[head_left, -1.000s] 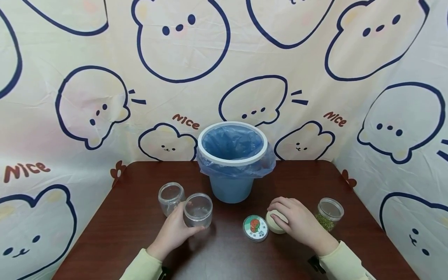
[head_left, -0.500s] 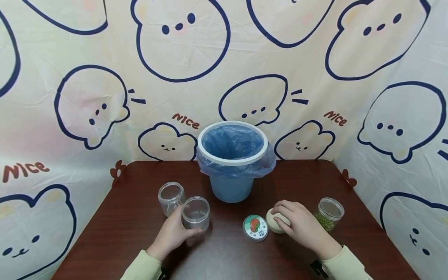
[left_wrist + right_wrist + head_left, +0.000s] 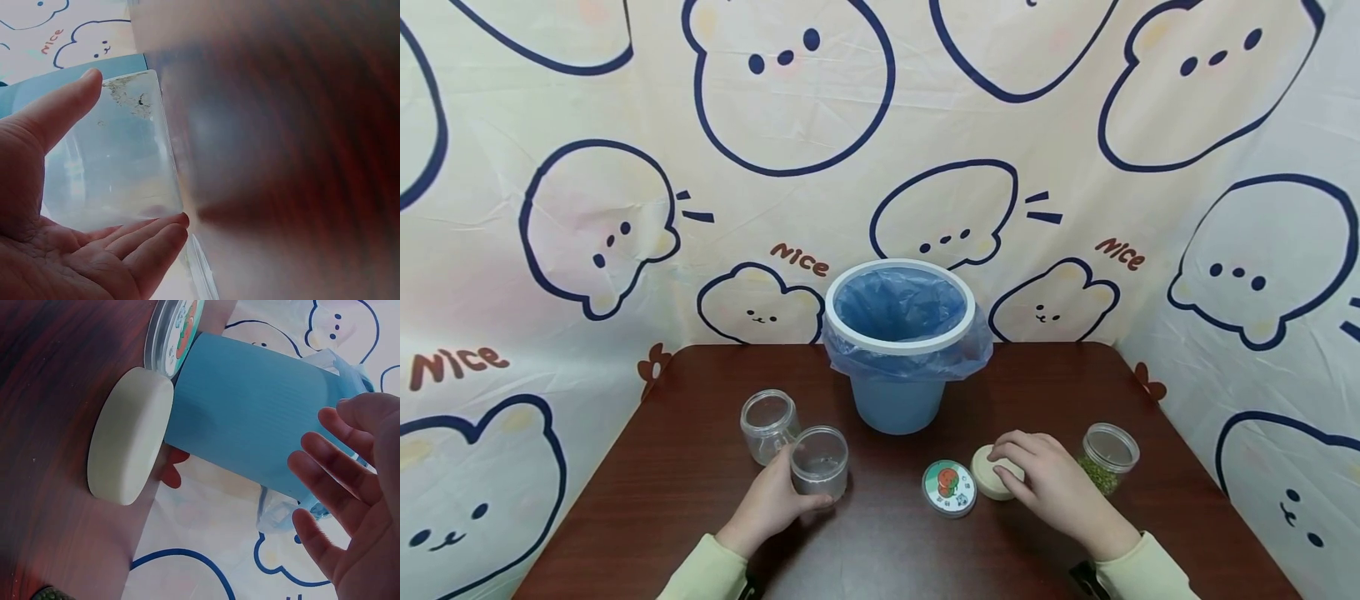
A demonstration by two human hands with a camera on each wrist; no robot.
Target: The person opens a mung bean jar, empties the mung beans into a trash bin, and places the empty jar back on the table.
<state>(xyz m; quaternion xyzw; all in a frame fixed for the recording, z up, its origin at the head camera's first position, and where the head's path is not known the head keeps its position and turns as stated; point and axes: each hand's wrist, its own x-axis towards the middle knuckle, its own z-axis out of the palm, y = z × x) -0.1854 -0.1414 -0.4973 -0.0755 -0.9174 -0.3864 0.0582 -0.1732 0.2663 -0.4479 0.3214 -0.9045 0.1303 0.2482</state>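
My left hand grips a clear jar from its left side, thumb in front. The left wrist view shows that jar close over the table, with small dark bits near its base. A second clear jar stands just behind it. Over a cream round lid hovers my right hand, holding nothing. In the right wrist view, loosely bent fingers are apart from the lid. Beside it lies a flat round lid with a printed fruit label.
A blue bin lined with a blue bag stands at the back middle. To the right is an uncovered jar of small green beans. A patterned cloth hangs behind the brown table.
The left hand and its jar have come slightly nearer and lower. My right hand has drawn back a little to the right from the cream lid.
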